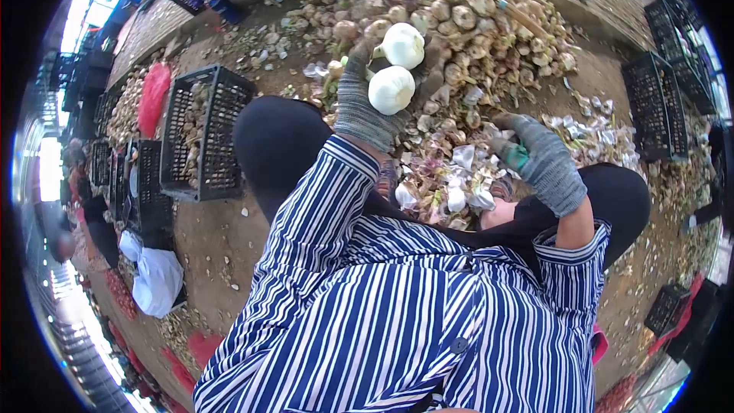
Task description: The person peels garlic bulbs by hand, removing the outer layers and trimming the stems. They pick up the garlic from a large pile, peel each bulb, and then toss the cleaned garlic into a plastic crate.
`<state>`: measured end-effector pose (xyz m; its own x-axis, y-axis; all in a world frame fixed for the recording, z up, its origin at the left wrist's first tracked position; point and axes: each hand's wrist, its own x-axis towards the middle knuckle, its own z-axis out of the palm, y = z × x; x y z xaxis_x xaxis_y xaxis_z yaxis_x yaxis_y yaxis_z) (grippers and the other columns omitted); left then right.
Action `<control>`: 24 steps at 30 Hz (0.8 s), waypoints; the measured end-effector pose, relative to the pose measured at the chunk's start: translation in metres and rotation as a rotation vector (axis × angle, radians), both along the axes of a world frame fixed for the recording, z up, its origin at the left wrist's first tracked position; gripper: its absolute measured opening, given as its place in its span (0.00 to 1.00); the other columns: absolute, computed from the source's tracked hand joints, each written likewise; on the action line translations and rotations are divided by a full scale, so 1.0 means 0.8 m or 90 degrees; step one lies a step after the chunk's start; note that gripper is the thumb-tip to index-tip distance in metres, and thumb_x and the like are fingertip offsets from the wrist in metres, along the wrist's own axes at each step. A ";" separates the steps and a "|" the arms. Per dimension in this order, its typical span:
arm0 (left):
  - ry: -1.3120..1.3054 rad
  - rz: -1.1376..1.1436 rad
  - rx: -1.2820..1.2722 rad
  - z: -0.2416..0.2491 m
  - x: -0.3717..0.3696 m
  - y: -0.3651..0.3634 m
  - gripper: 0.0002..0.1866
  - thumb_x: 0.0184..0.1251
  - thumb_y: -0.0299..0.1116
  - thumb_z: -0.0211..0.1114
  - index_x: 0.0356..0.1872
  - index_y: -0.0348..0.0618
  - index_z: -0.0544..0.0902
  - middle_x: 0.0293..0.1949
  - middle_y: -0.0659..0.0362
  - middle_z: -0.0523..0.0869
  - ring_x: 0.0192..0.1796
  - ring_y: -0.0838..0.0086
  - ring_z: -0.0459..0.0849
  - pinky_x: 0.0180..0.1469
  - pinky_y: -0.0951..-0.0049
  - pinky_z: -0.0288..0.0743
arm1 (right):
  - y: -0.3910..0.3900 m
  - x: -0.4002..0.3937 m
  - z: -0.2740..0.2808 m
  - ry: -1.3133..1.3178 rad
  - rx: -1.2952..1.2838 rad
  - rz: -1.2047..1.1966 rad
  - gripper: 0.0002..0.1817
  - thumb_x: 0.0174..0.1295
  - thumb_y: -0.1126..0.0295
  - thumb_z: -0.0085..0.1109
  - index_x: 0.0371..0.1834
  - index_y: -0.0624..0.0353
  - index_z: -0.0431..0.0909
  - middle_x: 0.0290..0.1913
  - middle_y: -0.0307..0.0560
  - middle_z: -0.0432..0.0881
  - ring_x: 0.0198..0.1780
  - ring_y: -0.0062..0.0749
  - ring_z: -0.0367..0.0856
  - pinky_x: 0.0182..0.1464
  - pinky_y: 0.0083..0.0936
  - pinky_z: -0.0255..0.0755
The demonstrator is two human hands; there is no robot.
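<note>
My left hand (365, 103), in a grey knitted glove with dark fingers, holds two clean white garlic bulbs, an upper bulb (403, 46) and a lower bulb (391, 90). Part of its fingers is hidden behind them. My right hand (544, 164), gloved alike, hovers over peelings by my right knee. Its fingers are curved and apart, and a green patch (514, 155) shows near the thumb. Between my legs lies a heap of papery garlic skins (457, 183). Just beyond my hands rises a large pile of untrimmed garlic bulbs (466, 23) with stalks.
A black plastic crate (200, 134) with some garlic inside stands left of my knee. More black crates (654, 103) line the right side. A red mesh bag (154, 99) and a white sack (157, 279) lie at the left. Loose skins litter the brown floor (206, 252).
</note>
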<state>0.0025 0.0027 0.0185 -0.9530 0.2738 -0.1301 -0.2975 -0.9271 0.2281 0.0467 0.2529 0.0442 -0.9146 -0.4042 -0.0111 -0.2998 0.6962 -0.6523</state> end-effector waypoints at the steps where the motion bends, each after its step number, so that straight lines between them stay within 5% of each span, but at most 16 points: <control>1: 0.006 0.043 0.014 0.004 -0.001 -0.003 0.30 0.63 0.52 0.52 0.56 0.37 0.67 0.50 0.44 0.76 0.54 0.50 0.75 0.47 0.47 0.78 | 0.001 0.001 -0.001 0.007 -0.005 0.011 0.17 0.57 0.65 0.59 0.48 0.61 0.76 0.36 0.53 0.79 0.37 0.33 0.79 0.42 0.24 0.72; 3: 0.009 0.067 0.006 0.016 0.003 -0.015 0.27 0.62 0.49 0.55 0.56 0.39 0.68 0.50 0.46 0.76 0.53 0.52 0.76 0.47 0.50 0.79 | 0.000 0.001 0.002 -0.063 -0.005 0.020 0.19 0.57 0.61 0.59 0.48 0.60 0.75 0.42 0.57 0.79 0.44 0.46 0.79 0.46 0.32 0.71; 6: 0.079 0.064 0.139 0.058 0.015 -0.029 0.24 0.58 0.41 0.61 0.53 0.37 0.71 0.48 0.46 0.78 0.51 0.52 0.78 0.45 0.54 0.81 | -0.003 0.005 -0.002 -0.054 -0.020 0.026 0.19 0.57 0.59 0.58 0.47 0.60 0.76 0.39 0.55 0.81 0.42 0.45 0.79 0.45 0.32 0.72; 13: 0.179 0.299 0.095 0.067 0.049 -0.147 0.24 0.57 0.41 0.62 0.50 0.35 0.73 0.51 0.44 0.76 0.56 0.53 0.75 0.53 0.47 0.74 | -0.014 0.010 0.011 -0.091 0.049 0.079 0.21 0.58 0.55 0.56 0.46 0.60 0.77 0.40 0.57 0.80 0.41 0.47 0.79 0.45 0.33 0.72; 19: -0.212 0.456 -0.098 -0.085 0.134 -0.224 0.21 0.56 0.48 0.60 0.47 0.46 0.76 0.41 0.52 0.82 0.43 0.57 0.82 0.41 0.53 0.80 | -0.015 0.013 0.003 -0.139 0.068 0.076 0.22 0.58 0.53 0.55 0.46 0.60 0.77 0.41 0.57 0.80 0.45 0.49 0.78 0.48 0.35 0.70; 24: -0.406 0.358 -0.012 -0.206 0.211 -0.209 0.22 0.58 0.52 0.54 0.45 0.48 0.76 0.37 0.56 0.83 0.38 0.58 0.83 0.35 0.58 0.80 | -0.001 0.014 -0.018 -0.093 0.139 0.122 0.20 0.55 0.60 0.60 0.47 0.61 0.77 0.39 0.56 0.80 0.41 0.44 0.80 0.44 0.31 0.73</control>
<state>0.1714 -0.1646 -0.1464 -0.6890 -0.2270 -0.6883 0.1301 -0.9730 0.1907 0.0581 0.2519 0.0295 -0.8040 -0.5430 -0.2424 -0.3536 0.7643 -0.5392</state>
